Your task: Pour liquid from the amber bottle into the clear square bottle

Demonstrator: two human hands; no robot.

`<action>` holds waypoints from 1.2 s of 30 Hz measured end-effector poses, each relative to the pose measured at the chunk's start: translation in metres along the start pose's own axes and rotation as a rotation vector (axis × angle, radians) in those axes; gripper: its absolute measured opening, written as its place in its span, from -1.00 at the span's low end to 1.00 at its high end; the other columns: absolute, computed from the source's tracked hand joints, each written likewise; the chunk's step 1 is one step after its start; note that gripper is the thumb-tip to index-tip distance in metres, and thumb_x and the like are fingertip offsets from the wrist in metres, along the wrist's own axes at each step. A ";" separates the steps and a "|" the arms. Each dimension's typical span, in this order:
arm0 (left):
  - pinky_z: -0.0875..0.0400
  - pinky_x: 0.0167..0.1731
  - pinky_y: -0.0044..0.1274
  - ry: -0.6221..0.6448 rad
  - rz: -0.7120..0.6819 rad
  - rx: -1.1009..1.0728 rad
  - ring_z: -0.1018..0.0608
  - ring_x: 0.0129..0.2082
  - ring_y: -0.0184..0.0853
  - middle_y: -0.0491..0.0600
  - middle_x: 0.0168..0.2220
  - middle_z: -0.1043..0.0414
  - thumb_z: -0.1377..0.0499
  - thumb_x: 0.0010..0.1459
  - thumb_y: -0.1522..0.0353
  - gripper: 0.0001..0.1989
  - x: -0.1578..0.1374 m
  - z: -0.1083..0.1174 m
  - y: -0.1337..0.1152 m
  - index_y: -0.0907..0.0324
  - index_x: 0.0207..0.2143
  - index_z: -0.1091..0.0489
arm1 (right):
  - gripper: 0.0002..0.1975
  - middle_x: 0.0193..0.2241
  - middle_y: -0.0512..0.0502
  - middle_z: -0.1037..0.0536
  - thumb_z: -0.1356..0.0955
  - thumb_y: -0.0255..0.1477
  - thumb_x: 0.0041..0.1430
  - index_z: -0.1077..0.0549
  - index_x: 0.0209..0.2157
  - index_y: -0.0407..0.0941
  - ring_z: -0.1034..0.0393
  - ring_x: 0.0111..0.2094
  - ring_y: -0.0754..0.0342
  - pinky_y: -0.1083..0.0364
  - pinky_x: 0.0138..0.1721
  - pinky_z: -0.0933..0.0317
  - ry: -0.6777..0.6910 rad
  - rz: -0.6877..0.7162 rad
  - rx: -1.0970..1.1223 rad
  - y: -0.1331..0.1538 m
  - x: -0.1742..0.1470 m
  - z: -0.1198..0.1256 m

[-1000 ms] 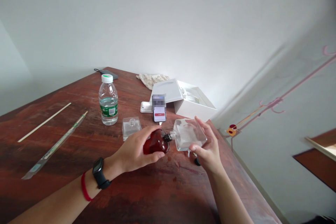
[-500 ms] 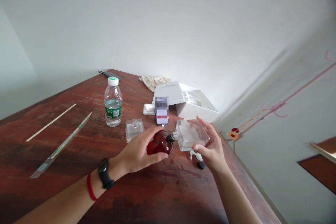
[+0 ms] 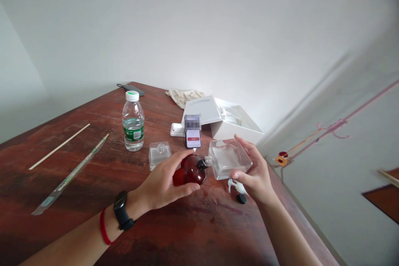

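My left hand (image 3: 166, 178) is wrapped round a rounded bottle of dark red-brown liquid (image 3: 193, 171), which is tilted to the right. Its black neck meets the clear neck of a square glass bottle (image 3: 229, 158). That glass bottle lies tipped on its side in my right hand (image 3: 257, 174), fingers behind it and thumb in front. Whether liquid is passing between the necks I cannot tell. Under the right hand, a white nozzle-like piece (image 3: 237, 186) and a black cap (image 3: 241, 198) lie on the table. A clear glass piece with a round knob (image 3: 159, 154) sits beyond my left hand.
A half-full water bottle (image 3: 133, 122) stands left of centre. A bare stick (image 3: 59, 146) and wrapped chopsticks (image 3: 73, 172) lie at the left. Behind my hands, a phone (image 3: 193, 133) leans against an open white box (image 3: 237, 124). A cloth (image 3: 183, 97) lies at the back.
Both bottles stay in my hands with their necks together. The square glass bottle is turned very slightly, and the whole view has shifted a little.
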State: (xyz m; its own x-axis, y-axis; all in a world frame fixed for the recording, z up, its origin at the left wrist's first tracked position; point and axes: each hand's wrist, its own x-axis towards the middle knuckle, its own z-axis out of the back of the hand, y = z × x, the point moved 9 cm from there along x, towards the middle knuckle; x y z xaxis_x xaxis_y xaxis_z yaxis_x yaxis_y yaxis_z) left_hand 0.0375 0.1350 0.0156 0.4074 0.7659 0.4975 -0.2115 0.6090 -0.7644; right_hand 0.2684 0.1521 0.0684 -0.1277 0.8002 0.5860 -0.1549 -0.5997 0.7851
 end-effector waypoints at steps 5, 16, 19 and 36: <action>-0.40 0.27 -0.16 -0.001 0.001 -0.005 -0.50 0.25 0.00 0.11 0.29 -0.41 -0.36 0.26 0.05 -0.28 0.000 0.000 -0.001 0.03 0.34 -0.20 | -0.17 0.08 -0.17 -0.65 -0.68 -0.14 -0.12 -0.50 0.23 0.10 -0.56 0.07 -0.23 -0.18 0.10 -0.45 0.002 0.003 0.002 0.002 0.001 -0.001; -0.41 0.25 -0.19 -0.004 -0.014 -0.020 -0.51 0.23 -0.02 0.10 0.29 -0.41 -0.36 0.26 0.07 -0.29 0.001 0.000 -0.001 0.04 0.34 -0.20 | -0.16 0.11 -0.14 -0.63 -0.68 -0.14 -0.11 -0.49 0.23 0.10 -0.53 0.10 -0.16 -0.10 0.13 -0.42 0.014 0.010 0.005 0.002 0.001 -0.001; -0.40 0.25 -0.18 -0.003 -0.016 -0.019 -0.50 0.24 -0.01 0.11 0.29 -0.41 -0.36 0.26 0.07 -0.29 0.000 0.000 -0.001 0.04 0.34 -0.20 | -0.17 0.11 -0.13 -0.62 -0.68 -0.13 -0.09 -0.49 0.24 0.12 -0.53 0.10 -0.16 -0.10 0.13 -0.42 0.019 0.011 0.002 0.002 0.001 -0.001; -0.41 0.24 -0.15 -0.008 -0.008 -0.011 -0.52 0.21 0.01 0.11 0.28 -0.42 -0.36 0.25 0.04 -0.26 -0.001 0.000 0.002 0.04 0.35 -0.20 | -0.18 0.11 -0.14 -0.62 -0.67 -0.13 -0.08 -0.49 0.24 0.12 -0.53 0.10 -0.16 -0.10 0.13 -0.43 0.029 0.006 0.002 0.004 0.001 -0.001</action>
State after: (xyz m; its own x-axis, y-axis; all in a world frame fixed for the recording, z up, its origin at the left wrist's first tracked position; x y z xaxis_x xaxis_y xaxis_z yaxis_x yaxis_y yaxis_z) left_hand 0.0365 0.1351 0.0133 0.4017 0.7629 0.5066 -0.1988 0.6126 -0.7650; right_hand 0.2667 0.1508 0.0718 -0.1569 0.7959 0.5848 -0.1518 -0.6045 0.7820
